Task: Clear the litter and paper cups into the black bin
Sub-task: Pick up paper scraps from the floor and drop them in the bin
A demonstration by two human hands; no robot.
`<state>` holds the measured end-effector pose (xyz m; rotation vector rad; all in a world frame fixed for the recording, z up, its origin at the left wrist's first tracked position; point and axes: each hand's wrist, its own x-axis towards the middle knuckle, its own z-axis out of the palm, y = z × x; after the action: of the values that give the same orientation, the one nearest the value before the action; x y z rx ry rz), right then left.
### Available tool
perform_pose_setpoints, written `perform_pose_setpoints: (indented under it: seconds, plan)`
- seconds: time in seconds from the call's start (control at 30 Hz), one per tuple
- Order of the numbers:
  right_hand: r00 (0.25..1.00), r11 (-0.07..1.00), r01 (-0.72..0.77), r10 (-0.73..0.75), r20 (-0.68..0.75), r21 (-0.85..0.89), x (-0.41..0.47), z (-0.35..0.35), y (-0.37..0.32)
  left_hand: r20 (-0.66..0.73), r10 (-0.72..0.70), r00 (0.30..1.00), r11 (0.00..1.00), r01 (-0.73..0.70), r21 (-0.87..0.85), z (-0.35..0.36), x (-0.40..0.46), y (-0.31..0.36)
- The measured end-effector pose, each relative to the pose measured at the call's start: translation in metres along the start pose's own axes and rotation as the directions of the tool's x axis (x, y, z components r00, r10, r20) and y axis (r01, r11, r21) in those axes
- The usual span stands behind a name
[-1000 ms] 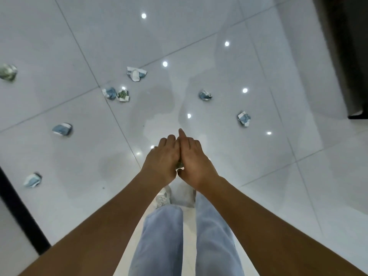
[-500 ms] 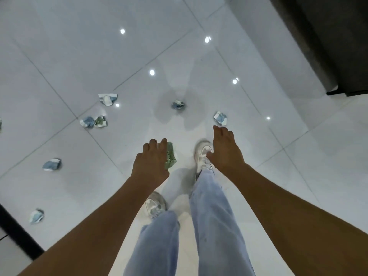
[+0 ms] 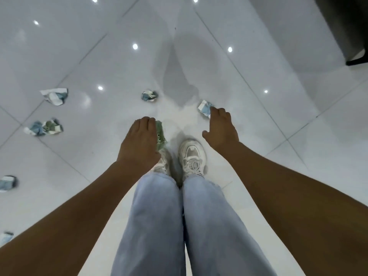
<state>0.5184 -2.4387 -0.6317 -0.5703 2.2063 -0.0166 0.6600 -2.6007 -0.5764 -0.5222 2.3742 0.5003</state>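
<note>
My left hand [image 3: 140,143] holds a crumpled green paper cup [image 3: 161,136], fingers curled round it, above my left shoe. My right hand [image 3: 221,129] reaches down with loosely bent fingers, its fingertips right at a crushed blue-and-white cup [image 3: 205,109] on the white tiled floor; whether they touch it is unclear. Another crushed cup [image 3: 149,95] lies just ahead between the hands. More crumpled cups lie to the left: one [image 3: 55,95] farther out, a blue and green pair [image 3: 44,127], and two at the left edge [image 3: 8,182] [image 3: 5,237]. The black bin is out of view.
My legs in light jeans and white shoes [image 3: 192,156] stand below the hands. A dark piece of furniture or wall base [image 3: 356,42] fills the top right corner. Glossy tiles reflect ceiling lights.
The hands, together a second ago, have parted. I have stepped forward; the right hand has stretched out to the blue-and-white cup while the left keeps the green cup.
</note>
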Motion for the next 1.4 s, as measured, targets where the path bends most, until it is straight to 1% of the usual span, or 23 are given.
perform_pose_setpoints:
  seconds: [0.17, 0.3, 0.37, 0.47, 0.57, 0.63, 0.73, 0.87, 1.07, 1.17, 1.27, 1.4]
  plan:
    - [0.999, 1.0, -0.019, 0.02, -0.041, 0.003, 0.09, 0.061, 0.026, -0.011, 0.058, 0.998, 0.998, -0.059, -0.027, 0.067, 0.083, -0.012]
    - [0.997, 1.0, -0.027, 0.026, -0.067, -0.01, 0.139, 0.101, 0.04, -0.019, 0.086, 0.996, 0.996, -0.086, -0.026, 0.111, 0.133, -0.027]
    - [0.995, 1.0, 0.0, -0.001, -0.101, -0.012, 0.15, 0.115, 0.044, -0.02, 0.089, 0.996, 0.995, -0.089, -0.035, 0.126, 0.147, -0.033]
    - [0.99, 0.998, 0.037, -0.045, -0.135, -0.06, 0.152, 0.128, 0.046, -0.019, 0.076, 0.997, 0.996, -0.077, -0.041, 0.135, 0.154, -0.041]
    - [0.996, 1.0, 0.013, -0.013, -0.089, -0.003, 0.14, 0.125, 0.041, -0.005, 0.048, 0.999, 0.998, -0.048, -0.031, 0.128, 0.144, -0.045]
    - [0.998, 1.0, 0.02, -0.018, -0.064, 0.024, 0.124, 0.113, 0.029, 0.008, 0.044, 0.999, 0.999, -0.044, -0.009, 0.113, 0.128, -0.046]
    - [0.996, 0.996, 0.084, -0.082, -0.045, 0.041, 0.086, 0.079, 0.0, 0.016, 0.016, 1.0, 1.0, -0.015, -0.016, 0.076, 0.094, -0.043]
    - [0.982, 0.982, 0.185, -0.184, -0.032, 0.033, 0.019, 0.013, -0.051, -0.028, -0.03, 0.999, 0.998, 0.028, -0.053, 0.007, 0.034, -0.03]
    - [0.953, 0.953, 0.303, -0.303, 0.006, 0.004, -0.099, -0.09, -0.122, -0.074, -0.109, 0.991, 0.993, 0.105, -0.056, -0.1, -0.076, -0.003]
    - [0.93, 0.93, 0.367, -0.367, -0.009, -0.032, -0.153, -0.137, -0.153, -0.116, -0.164, 0.98, 0.983, 0.152, -0.102, -0.145, -0.131, 0.004]
    - [0.916, 0.915, 0.398, -0.4, -0.032, -0.068, -0.198, -0.168, -0.177, -0.183, -0.225, 0.957, 0.969, 0.201, -0.141, -0.175, -0.179, 0.005]
    - [0.88, 0.875, 0.467, -0.474, -0.03, -0.129, -0.238, -0.183, -0.197, -0.24, -0.317, 0.918, 0.939, 0.268, -0.217, -0.189, -0.226, 0.007]
